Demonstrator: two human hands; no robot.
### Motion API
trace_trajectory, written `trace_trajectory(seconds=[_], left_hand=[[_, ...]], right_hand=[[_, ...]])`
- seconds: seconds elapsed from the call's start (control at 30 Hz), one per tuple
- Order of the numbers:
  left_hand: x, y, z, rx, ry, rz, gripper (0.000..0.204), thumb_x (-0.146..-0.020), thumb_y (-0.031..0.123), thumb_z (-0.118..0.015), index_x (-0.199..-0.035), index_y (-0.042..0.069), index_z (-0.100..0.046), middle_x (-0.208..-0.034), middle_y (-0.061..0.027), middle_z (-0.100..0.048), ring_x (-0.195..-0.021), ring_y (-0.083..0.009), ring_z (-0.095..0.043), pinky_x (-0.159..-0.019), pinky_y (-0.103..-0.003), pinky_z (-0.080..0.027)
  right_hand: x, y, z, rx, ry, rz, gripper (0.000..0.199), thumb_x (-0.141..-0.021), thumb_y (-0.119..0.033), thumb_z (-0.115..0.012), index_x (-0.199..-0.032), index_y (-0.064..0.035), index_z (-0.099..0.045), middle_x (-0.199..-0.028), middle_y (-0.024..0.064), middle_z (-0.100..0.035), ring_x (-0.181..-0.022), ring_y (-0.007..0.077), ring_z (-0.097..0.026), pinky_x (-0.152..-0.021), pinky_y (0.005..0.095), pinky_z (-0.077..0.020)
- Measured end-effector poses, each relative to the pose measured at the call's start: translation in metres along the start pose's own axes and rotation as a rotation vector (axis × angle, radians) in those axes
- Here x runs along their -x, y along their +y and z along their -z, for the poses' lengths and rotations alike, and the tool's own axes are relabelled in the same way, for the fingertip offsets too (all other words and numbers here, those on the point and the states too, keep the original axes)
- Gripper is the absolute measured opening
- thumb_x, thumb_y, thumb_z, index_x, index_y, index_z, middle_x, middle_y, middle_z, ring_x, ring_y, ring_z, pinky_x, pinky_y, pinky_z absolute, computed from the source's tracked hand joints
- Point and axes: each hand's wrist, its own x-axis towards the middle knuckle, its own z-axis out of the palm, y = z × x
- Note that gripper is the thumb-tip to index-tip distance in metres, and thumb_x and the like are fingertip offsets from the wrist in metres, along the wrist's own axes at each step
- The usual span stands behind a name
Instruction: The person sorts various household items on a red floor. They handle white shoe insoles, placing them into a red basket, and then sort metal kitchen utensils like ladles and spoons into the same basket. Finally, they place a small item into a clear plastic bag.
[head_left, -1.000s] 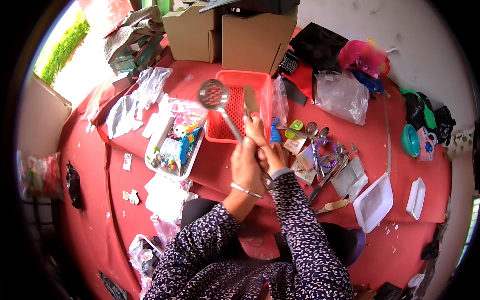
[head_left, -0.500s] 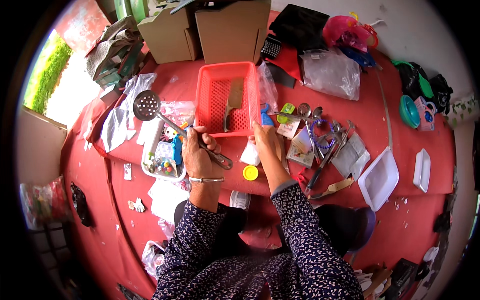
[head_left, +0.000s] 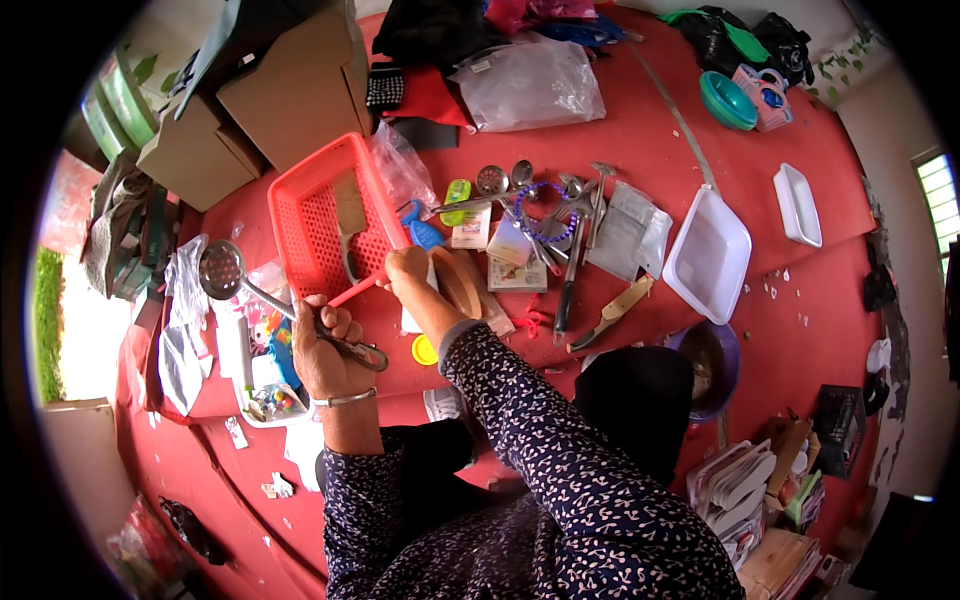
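Note:
My left hand [head_left: 325, 352] is closed around the handle of a metal skimmer [head_left: 222, 270], whose round perforated bowl points up and to the left. My right hand [head_left: 410, 272] is closed on the near right corner of a red plastic basket [head_left: 290, 232]. Inside the basket lies a cleaver [head_left: 349, 203], its broad blade away from me. A white tray of small toys [head_left: 275, 360] stands left of my left hand and is partly hidden by it. A yellow round lid [head_left: 424, 350] lies between my forearms.
Right of the basket are metal spoons [head_left: 492, 180], a blue beaded ring [head_left: 520, 215], a hammer [head_left: 600, 200] and a wooden-handled knife [head_left: 620, 308]. Farther right are a white tub [head_left: 706, 255] and a purple basin [head_left: 710, 370]. Cardboard boxes [head_left: 300, 85] stand behind the basket.
My view has swung to the right, so the whole scene appears shifted left and tilted. My left hand still holds the skimmer and my right hand remains at the basket's corner.

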Motion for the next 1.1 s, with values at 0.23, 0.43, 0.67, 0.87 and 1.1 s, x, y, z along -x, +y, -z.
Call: trace_trajectory(seconds=[0.23,0.43,0.67,0.87,1.1], left_hand=[[-0.001,-0.005,0.000,0.022,-0.073,0.061,0.021,-0.089,0.023,-0.041,-0.080,0.005,-0.047,-0.059,0.0011,-0.037,-0.047,-0.0060,-0.029,-0.039,-0.018,-0.024],[0.006,-0.015,-0.013,-0.075,-0.108,0.088,0.021,-0.089,0.024,-0.041,-0.078,0.007,-0.048,-0.057,0.0017,-0.036,-0.045,-0.0061,-0.028,-0.038,-0.019,-0.022],[0.009,-0.022,-0.017,-0.189,-0.187,0.036,0.023,-0.088,0.025,-0.043,-0.076,0.006,-0.048,-0.052,0.0016,-0.038,-0.040,-0.0060,-0.030,-0.037,-0.020,-0.024],[0.018,-0.038,-0.033,-0.241,-0.324,0.157,0.022,-0.089,0.022,-0.040,-0.077,0.005,-0.047,-0.049,0.0032,-0.033,-0.038,-0.0051,-0.027,-0.034,-0.019,-0.022],[0.044,-0.071,-0.058,-0.397,-0.630,0.374,0.030,-0.090,0.029,-0.036,-0.079,0.004,-0.049,-0.051,0.0018,-0.035,-0.040,-0.0063,-0.030,-0.037,-0.019,-0.026]], right_hand=[[0.076,-0.045,0.073,-0.769,-0.657,-0.157,0.028,-0.081,-0.016,-0.044,-0.095,0.0077,-0.047,-0.080,0.0203,-0.055,-0.063,0.0283,-0.058,-0.047,0.0325,-0.0462],[0.017,-0.013,0.071,-0.552,-0.376,0.307,0.020,-0.078,-0.018,-0.051,-0.089,-0.0027,-0.047,-0.076,0.0115,-0.056,-0.057,0.0162,-0.054,-0.047,0.0275,-0.0433],[0.043,-0.088,0.144,-0.360,-0.033,0.120,0.009,-0.067,-0.003,-0.051,-0.075,-0.0022,-0.049,-0.053,0.0085,-0.052,-0.035,0.0157,-0.050,-0.025,0.0236,-0.0301],[0.088,-0.105,0.271,-0.414,0.083,0.211,0.010,-0.064,-0.001,-0.052,-0.071,-0.0052,-0.048,-0.053,0.0059,-0.047,-0.038,0.0148,-0.047,-0.028,0.0218,-0.0316],[0.104,-0.066,0.379,-0.428,0.308,-0.052,0.005,-0.074,-0.004,-0.051,-0.076,-0.0064,-0.047,-0.058,0.0054,-0.049,-0.042,0.0143,-0.049,-0.031,0.0211,-0.0330]])
